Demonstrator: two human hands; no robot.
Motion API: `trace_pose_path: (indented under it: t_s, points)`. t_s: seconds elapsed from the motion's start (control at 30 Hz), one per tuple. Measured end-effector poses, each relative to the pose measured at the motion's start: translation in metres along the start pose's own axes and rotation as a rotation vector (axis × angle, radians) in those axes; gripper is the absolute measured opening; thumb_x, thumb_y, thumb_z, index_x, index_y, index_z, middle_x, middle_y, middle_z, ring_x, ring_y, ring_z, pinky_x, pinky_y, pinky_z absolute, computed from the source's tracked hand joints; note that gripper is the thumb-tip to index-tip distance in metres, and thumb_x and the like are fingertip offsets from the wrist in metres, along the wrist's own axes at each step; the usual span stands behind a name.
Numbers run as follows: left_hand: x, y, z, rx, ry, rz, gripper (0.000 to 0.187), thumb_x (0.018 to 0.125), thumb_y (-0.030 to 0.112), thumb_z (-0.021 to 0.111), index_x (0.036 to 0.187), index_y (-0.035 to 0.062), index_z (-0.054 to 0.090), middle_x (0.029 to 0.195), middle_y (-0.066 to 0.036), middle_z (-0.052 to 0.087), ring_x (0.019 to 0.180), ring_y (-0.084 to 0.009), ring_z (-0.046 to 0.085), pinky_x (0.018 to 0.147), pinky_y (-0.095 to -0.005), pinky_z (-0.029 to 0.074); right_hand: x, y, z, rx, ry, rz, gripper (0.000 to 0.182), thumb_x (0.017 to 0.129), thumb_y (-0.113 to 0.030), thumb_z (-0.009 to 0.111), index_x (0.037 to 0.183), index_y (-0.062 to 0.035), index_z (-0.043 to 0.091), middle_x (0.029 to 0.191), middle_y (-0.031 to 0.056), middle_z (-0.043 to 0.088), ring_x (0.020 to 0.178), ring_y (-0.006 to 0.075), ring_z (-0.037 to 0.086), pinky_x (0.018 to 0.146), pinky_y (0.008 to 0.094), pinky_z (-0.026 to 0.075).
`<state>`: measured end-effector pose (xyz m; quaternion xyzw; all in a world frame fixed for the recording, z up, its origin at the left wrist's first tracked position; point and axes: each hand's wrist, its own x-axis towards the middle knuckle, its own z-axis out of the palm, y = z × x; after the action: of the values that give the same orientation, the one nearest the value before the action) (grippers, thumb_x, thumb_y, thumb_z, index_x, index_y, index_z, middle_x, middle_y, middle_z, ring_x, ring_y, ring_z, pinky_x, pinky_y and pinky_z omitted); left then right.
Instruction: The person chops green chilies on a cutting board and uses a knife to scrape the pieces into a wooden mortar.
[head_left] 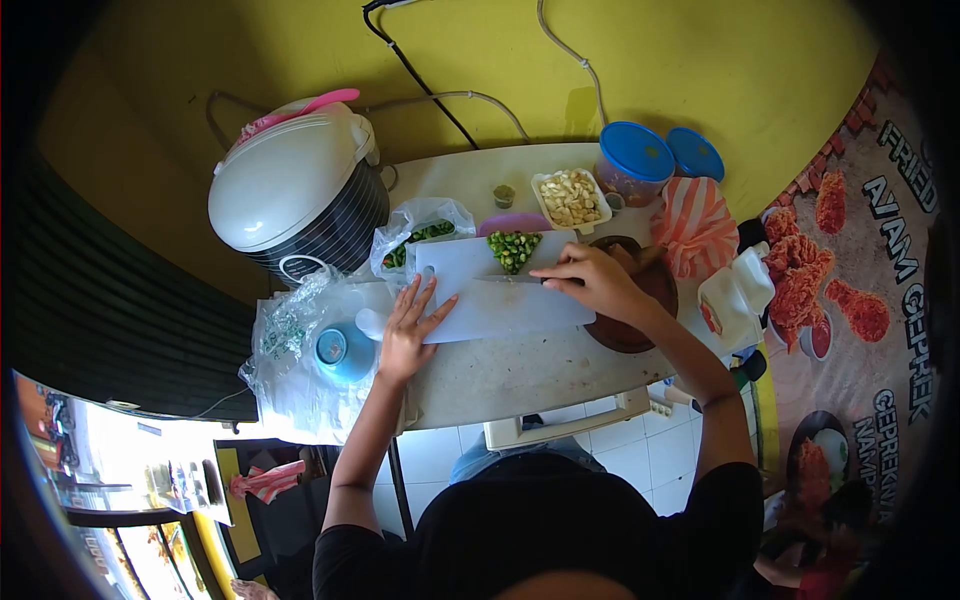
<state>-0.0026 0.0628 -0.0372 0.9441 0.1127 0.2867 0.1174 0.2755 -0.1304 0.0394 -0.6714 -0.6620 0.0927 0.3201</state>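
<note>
A white cutting board [510,312] lies on the table in front of me. My left hand [409,325] rests on its left end, fingers spread. My right hand [588,275] is closed around the handle of a knife [508,279], whose blade lies flat across the board, pointing left. Just beyond the blade sits a pile of chopped green chilies [513,250]. A plastic bag [455,215] with green and red chilies is at the board's upper left. A brown mortar [655,285] stands at the right, partly behind my right hand and wrist.
A rice cooker [290,190] stands at the left, above a blue cup [344,352] and clear plastic bags [285,335]. Behind the board are a tray of peeled cloves [571,198] and a blue-lidded tub [635,165]. A striped bag [695,228] and foam box [737,290] are at the right.
</note>
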Motion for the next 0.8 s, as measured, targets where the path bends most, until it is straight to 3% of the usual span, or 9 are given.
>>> trace_pose_path:
  t_s: [0.3, 0.5, 0.6, 0.7, 0.8]
  points:
    - [0.0, -0.001, 0.001, 0.004, 0.0, 0.0, 0.076, 0.059, -0.002, 0.072, 0.129, 0.0257, 0.065, 0.148, -0.013, 0.047, 0.141, -0.0367, 0.038, 0.112, -0.0533, 0.035, 0.009, -0.013, 0.042, 0.11, 0.165, 0.182, 0.026, 0.087, -0.016, 0.07, 0.112, -0.0104, 0.073, 0.081, 0.0112, 0.057, 0.067, 0.0259, 0.059, 0.062, 0.0352, 0.047]
    - [0.0, 0.0, 0.0, 0.005, 0.0, 0.005, 0.076, 0.06, -0.002, 0.072, 0.13, 0.0255, 0.065, 0.147, -0.013, 0.047, 0.141, -0.0369, 0.038, 0.112, -0.0533, 0.036, 0.012, -0.013, 0.041, 0.224, 0.19, 0.275, 0.026, 0.085, -0.015, 0.071, 0.11, -0.0064, 0.072, 0.083, 0.0127, 0.064, 0.071, 0.0229, 0.063, 0.065, 0.0331, 0.049]
    - [0.001, 0.0, 0.0, 0.003, 0.003, 0.004, 0.075, 0.06, -0.002, 0.072, 0.13, 0.0254, 0.065, 0.147, -0.013, 0.048, 0.141, -0.0367, 0.038, 0.112, -0.0532, 0.036, 0.009, -0.005, 0.023, 0.226, 0.144, 0.233, 0.026, 0.086, -0.016, 0.072, 0.11, -0.0078, 0.073, 0.086, 0.0123, 0.065, 0.073, 0.0216, 0.064, 0.066, 0.0333, 0.05]
    - [0.001, 0.001, -0.001, 0.008, -0.005, 0.0, 0.075, 0.06, -0.002, 0.072, 0.129, 0.0253, 0.065, 0.147, -0.013, 0.048, 0.141, -0.0366, 0.038, 0.112, -0.0532, 0.036, 0.005, 0.007, -0.004, 0.196, 0.174, 0.147, 0.022, 0.086, -0.009, 0.072, 0.107, -0.0056, 0.073, 0.084, 0.0079, 0.065, 0.072, 0.0176, 0.062, 0.066, 0.0285, 0.048]
    - [0.001, 0.0, -0.001, 0.011, -0.003, -0.001, 0.075, 0.06, -0.002, 0.072, 0.129, 0.0253, 0.065, 0.147, -0.013, 0.048, 0.14, -0.0366, 0.038, 0.112, -0.0532, 0.036, 0.002, 0.034, -0.032, 0.17, 0.066, -0.031, 0.017, 0.083, -0.006, 0.072, 0.1, -0.0073, 0.074, 0.086, 0.0065, 0.065, 0.081, 0.0201, 0.062, 0.072, 0.0305, 0.048]
